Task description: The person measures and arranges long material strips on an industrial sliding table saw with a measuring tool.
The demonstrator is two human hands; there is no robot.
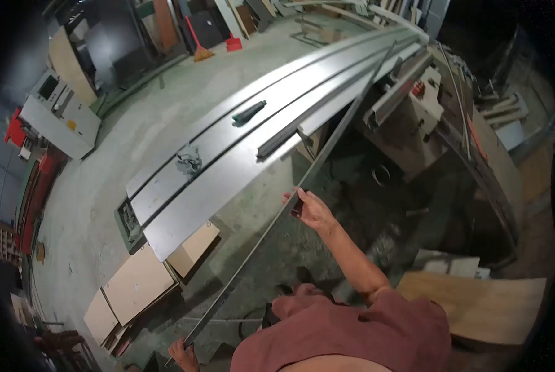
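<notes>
A long, thin metal bar (246, 255) runs diagonally from the lower left up toward the far end of a long silver table (209, 204). My right hand (313, 212) is closed around it near its middle. Lower down, my left hand (183, 356) grips the bar close to its near end. Past my right hand, the bar passes beside the table's edge. A shorter metal profile (283, 141) lies along that edge. Farther in on the tabletop are a dark green tool or bottle (249, 113) and a crumpled grey cloth or glove (189, 160).
Flat boards (138, 285) are stacked on the floor below the table's near end. A wooden panel (475, 304) lies at my right. Another workbench (454, 118) holds rods and parts. A white machine cabinet (63, 118) stands left; a broom (202, 51) leans behind.
</notes>
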